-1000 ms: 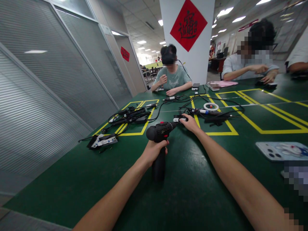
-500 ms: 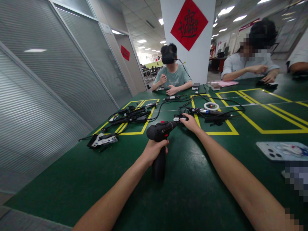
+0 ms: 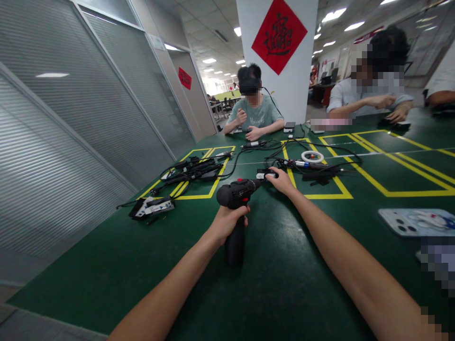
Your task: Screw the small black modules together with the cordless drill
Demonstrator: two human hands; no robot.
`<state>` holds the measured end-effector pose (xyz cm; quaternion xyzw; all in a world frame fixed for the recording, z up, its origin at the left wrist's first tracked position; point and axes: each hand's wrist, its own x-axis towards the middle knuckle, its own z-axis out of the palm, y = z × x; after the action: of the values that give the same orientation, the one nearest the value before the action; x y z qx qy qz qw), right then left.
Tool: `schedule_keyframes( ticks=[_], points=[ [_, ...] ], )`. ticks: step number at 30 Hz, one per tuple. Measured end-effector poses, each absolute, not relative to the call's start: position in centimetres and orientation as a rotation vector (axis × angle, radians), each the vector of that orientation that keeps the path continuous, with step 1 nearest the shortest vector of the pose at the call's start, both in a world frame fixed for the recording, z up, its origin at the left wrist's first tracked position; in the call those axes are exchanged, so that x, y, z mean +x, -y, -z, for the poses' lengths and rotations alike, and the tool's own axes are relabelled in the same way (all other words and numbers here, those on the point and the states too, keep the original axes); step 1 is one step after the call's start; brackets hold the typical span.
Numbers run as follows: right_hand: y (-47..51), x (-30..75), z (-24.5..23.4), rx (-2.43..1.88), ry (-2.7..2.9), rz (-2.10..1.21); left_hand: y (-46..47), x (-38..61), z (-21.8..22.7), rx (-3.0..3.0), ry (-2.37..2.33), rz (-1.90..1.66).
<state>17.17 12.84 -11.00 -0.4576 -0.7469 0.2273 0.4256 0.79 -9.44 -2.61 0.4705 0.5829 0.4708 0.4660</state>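
Note:
My left hand (image 3: 227, 220) is closed round the grip of a black cordless drill (image 3: 235, 199) with a red button on top. The drill's nose points away from me toward a small black and white part (image 3: 265, 174) on the green table (image 3: 277, 279). My right hand (image 3: 281, 180) is stretched out and its fingers are closed on that part, holding it at the drill's tip. Both forearms reach in from the bottom edge.
A tangle of black cables and tools (image 3: 194, 170) lies at the left in yellow-taped squares. A white tape ring (image 3: 312, 157) and more cables sit beyond my right hand. A phone (image 3: 415, 221) lies at the right. Other people sit across the table.

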Motion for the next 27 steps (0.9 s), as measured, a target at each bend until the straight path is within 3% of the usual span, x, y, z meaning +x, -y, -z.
schedule_keyframes(
  ticks=[27],
  points=[
    [-13.03, 17.24, 11.14, -1.133, 1.856, -0.603, 9.35, 0.65, 2.73, 1.145, -1.44, -1.134]
  ],
)
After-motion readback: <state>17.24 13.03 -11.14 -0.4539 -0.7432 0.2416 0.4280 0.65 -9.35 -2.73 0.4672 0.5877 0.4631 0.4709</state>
